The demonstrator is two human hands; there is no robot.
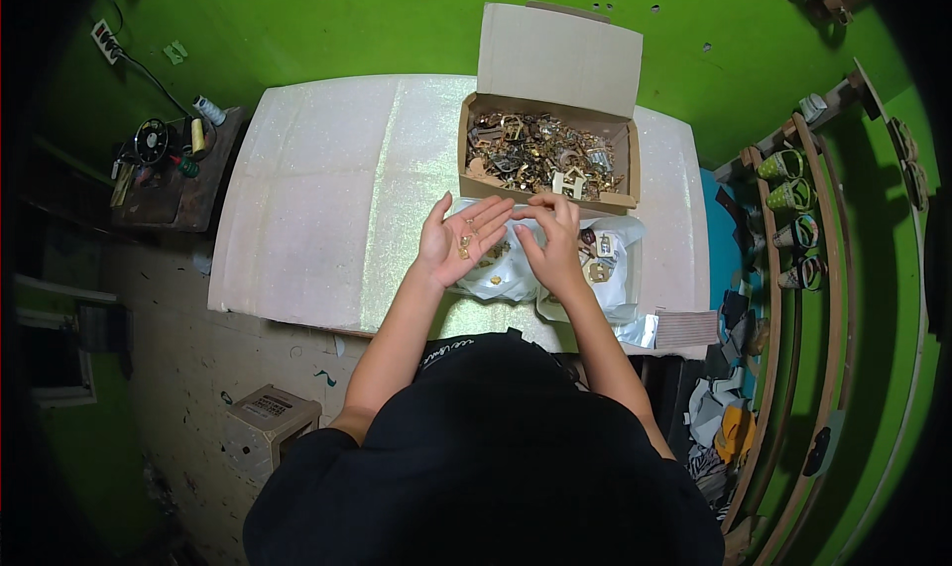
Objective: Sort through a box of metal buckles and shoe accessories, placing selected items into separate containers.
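My left hand (pixel 464 237) is palm up with its fingers stretched out, and holds several small gold-coloured metal pieces (pixel 464 247) on the palm and fingers. Close beside its fingertips is my right hand (pixel 551 239), fingers curled and thumb near the index finger; anything between them is too small to make out. Beneath both hands lie clear plastic bags (pixel 506 283) with small gold pieces inside. A white-lined tray (pixel 625 293) by my right wrist holds buckle-like pieces (pixel 598 271). Just beyond, an open cardboard box (pixel 466 150) is full of mixed metal fittings (pixel 540 145).
A glittery pale cover (pixel 317 189) spreads over the table. A striped strip (pixel 686 328) and silver packet lie at its front right. At left stands a small dark table (pixel 159 204) with thread spools. A wooden rack (pixel 783 338) with sandals runs along the right; a carton (pixel 273 417) sits on the floor.
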